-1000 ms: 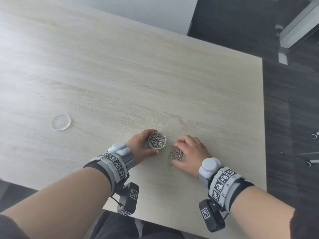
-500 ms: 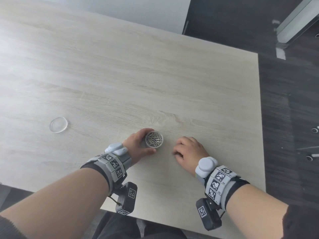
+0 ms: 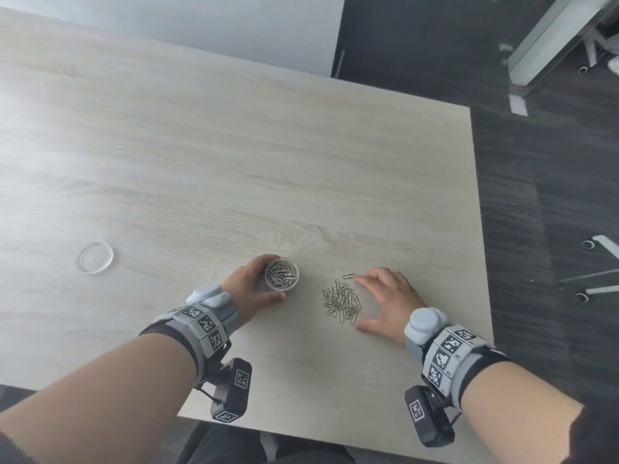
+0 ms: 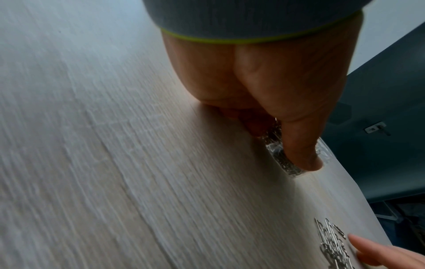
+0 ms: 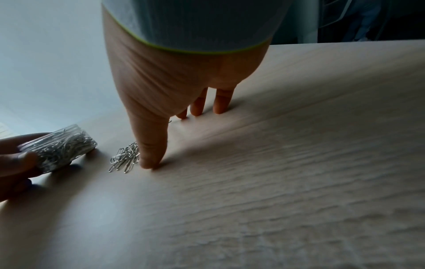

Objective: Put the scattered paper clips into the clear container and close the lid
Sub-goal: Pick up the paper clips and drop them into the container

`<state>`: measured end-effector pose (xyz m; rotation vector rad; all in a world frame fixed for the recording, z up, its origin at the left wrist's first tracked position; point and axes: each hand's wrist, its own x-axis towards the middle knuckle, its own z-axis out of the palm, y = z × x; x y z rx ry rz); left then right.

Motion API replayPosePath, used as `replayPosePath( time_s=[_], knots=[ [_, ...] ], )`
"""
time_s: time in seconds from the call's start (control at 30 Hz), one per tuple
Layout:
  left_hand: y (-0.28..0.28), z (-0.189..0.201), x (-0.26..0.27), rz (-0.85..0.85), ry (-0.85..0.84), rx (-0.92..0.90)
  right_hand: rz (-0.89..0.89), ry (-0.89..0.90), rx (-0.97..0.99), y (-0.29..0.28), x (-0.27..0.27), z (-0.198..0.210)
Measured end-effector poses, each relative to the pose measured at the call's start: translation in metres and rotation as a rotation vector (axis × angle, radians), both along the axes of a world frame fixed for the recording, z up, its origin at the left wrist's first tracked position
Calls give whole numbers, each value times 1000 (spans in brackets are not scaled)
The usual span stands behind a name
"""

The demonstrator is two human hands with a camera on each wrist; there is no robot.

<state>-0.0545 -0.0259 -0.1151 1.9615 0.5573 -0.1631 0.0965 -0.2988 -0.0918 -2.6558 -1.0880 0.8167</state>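
Observation:
A small clear round container [image 3: 281,274] [image 5: 58,147], partly filled with silver paper clips, stands on the table. My left hand [image 3: 249,289] curls round it, thumb [image 4: 299,145] on its near side. Just right of it lies a pile of loose paper clips [image 3: 341,301] [image 5: 125,158] [image 4: 331,242]. One stray clip [image 3: 349,276] lies beyond the pile. My right hand [image 3: 385,298] is spread on the table right of the pile, thumb [image 5: 149,152] and fingertips [image 5: 220,103] touching the wood, holding nothing. The clear round lid [image 3: 95,261] lies far to the left.
The light wooden table [image 3: 234,162] ends close on the right [image 3: 482,262] and at the near edge in front of my body. Dark floor and chair legs [image 3: 596,283] lie beyond the right edge.
My right hand, which covered the clips with curled fingers, has moved right and spread out, uncovering the pile. My left hand still holds the container.

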Motion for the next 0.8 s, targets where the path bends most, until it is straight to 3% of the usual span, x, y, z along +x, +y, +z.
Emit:
replayPosePath(
  time_s=[0.2,0.8],
  knots=[
    [-1,2,1,3,2,7,22,-12,-1,0,7,0],
    [-1,-1,-1,5,-7,35,408,14,-100,51,10,12]
  ],
)
